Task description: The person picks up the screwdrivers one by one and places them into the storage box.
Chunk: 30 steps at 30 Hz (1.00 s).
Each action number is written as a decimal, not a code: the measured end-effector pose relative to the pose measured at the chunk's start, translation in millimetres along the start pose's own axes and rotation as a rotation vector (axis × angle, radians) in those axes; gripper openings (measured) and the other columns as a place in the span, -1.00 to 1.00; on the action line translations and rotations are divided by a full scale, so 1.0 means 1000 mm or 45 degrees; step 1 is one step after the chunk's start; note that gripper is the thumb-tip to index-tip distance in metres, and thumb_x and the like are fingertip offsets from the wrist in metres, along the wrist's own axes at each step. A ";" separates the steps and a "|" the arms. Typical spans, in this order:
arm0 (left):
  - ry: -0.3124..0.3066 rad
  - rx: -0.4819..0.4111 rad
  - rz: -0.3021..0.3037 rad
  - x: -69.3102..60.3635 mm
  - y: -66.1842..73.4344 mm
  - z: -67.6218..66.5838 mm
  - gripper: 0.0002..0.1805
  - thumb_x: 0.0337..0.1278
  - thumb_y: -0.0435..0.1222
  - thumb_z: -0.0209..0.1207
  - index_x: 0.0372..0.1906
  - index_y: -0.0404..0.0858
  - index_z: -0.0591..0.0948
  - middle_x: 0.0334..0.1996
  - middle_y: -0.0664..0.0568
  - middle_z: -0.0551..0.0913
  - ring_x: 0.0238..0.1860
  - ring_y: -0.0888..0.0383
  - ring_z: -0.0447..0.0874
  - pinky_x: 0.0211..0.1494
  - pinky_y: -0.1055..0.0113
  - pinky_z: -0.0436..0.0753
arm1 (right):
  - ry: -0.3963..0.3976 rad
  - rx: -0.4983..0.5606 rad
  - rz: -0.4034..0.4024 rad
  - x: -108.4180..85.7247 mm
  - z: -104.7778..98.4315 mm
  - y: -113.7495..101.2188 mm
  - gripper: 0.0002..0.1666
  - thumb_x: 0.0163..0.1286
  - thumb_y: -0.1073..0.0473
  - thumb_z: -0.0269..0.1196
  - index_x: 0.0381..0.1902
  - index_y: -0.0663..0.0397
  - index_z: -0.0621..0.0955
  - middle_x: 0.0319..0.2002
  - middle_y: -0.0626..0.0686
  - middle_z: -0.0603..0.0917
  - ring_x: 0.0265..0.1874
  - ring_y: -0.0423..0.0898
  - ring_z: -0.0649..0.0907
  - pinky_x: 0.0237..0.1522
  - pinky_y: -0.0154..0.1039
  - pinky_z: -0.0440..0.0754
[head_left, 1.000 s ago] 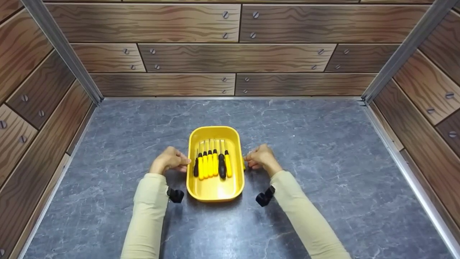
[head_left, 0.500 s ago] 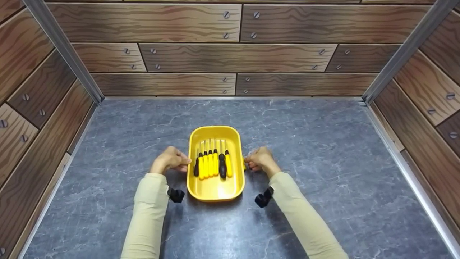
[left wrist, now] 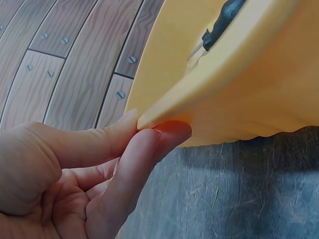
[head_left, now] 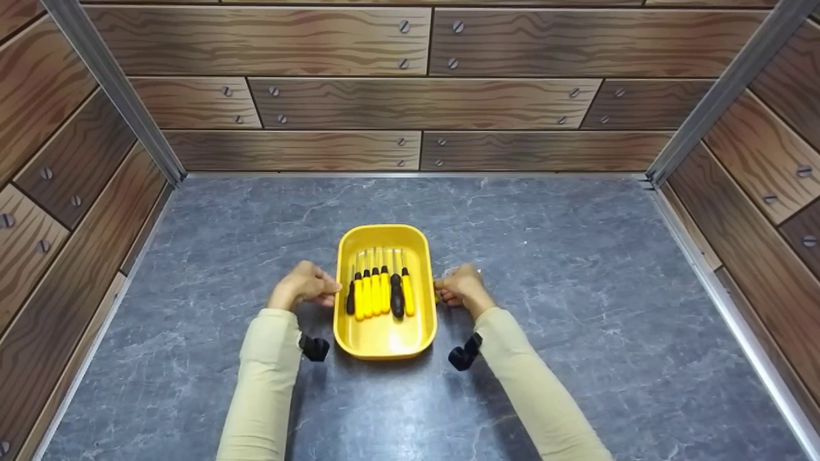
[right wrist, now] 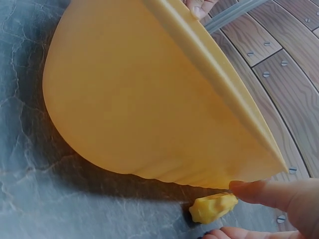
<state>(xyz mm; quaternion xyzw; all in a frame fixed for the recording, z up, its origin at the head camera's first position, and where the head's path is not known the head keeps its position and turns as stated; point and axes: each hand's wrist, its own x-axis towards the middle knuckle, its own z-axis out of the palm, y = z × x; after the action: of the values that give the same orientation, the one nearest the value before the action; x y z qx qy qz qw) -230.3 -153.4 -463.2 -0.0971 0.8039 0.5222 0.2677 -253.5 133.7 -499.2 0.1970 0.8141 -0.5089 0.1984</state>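
Observation:
A yellow plastic bin (head_left: 384, 342) stands on the dark marbled table. Inside lie several screwdrivers with yellow handles (head_left: 367, 298) and black-handled ones, including a screwdriver with a thick black handle (head_left: 397, 298). My left hand (head_left: 301, 283) pinches the bin's left rim between thumb and finger, as the left wrist view shows close up. At the bin's right side is my right hand (head_left: 466, 283), its fingers bent and a fingertip close against the wall. Just below that fingertip, outside the bin, a ribbed yellow piece (right wrist: 214, 207) shows; its kind is unclear.
Wood-print panels (head_left: 500, 102) wall the table at the back and both sides, with metal posts (head_left: 154, 137) at the back corners. Black wrist cameras (head_left: 464, 352) hang under both sleeves. A metal strip (head_left: 737, 326) edges the right side.
My right wrist and forearm have shifted slightly to the left, the fingers staying by the bin. My left hand, the bin and the screwdrivers have hardly moved.

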 end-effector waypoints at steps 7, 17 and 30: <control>0.008 0.020 -0.007 0.000 0.001 0.000 -0.72 0.24 -0.45 0.16 -0.05 -0.62 0.57 -0.64 0.07 0.59 -0.65 0.33 0.61 -0.36 0.45 0.80 | 0.015 0.073 0.006 0.000 0.001 0.001 -0.82 0.06 0.35 0.36 -0.50 0.21 0.53 -0.84 -0.07 0.52 -0.83 -0.25 0.56 -0.70 -0.40 0.68; 0.009 0.032 -0.010 -0.002 0.001 -0.001 -0.71 0.23 -0.45 0.17 -0.04 -0.62 0.57 -0.61 0.06 0.60 -0.63 0.32 0.62 -0.31 0.43 0.81 | 0.055 0.024 0.086 0.007 0.004 0.000 -0.70 0.07 0.31 0.39 -0.24 0.33 0.57 -0.81 -0.07 0.53 -0.82 -0.25 0.55 -0.64 -0.38 0.71; 0.027 0.072 0.003 -0.001 0.001 0.000 -0.72 0.23 -0.43 0.18 -0.08 -0.60 0.59 -0.63 0.07 0.60 -0.64 0.33 0.61 -0.32 0.43 0.81 | 0.151 -0.119 0.132 0.013 0.008 -0.002 -0.66 0.05 0.24 0.44 -0.24 0.34 0.65 -0.83 -0.04 0.51 -0.84 -0.23 0.54 -0.70 -0.38 0.69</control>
<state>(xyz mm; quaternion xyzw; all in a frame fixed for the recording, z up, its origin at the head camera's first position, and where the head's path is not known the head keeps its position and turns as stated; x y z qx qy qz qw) -229.9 -152.8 -462.0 -0.0942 0.8213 0.4984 0.2612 -263.9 126.9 -507.9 0.2591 0.8360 -0.4469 0.1849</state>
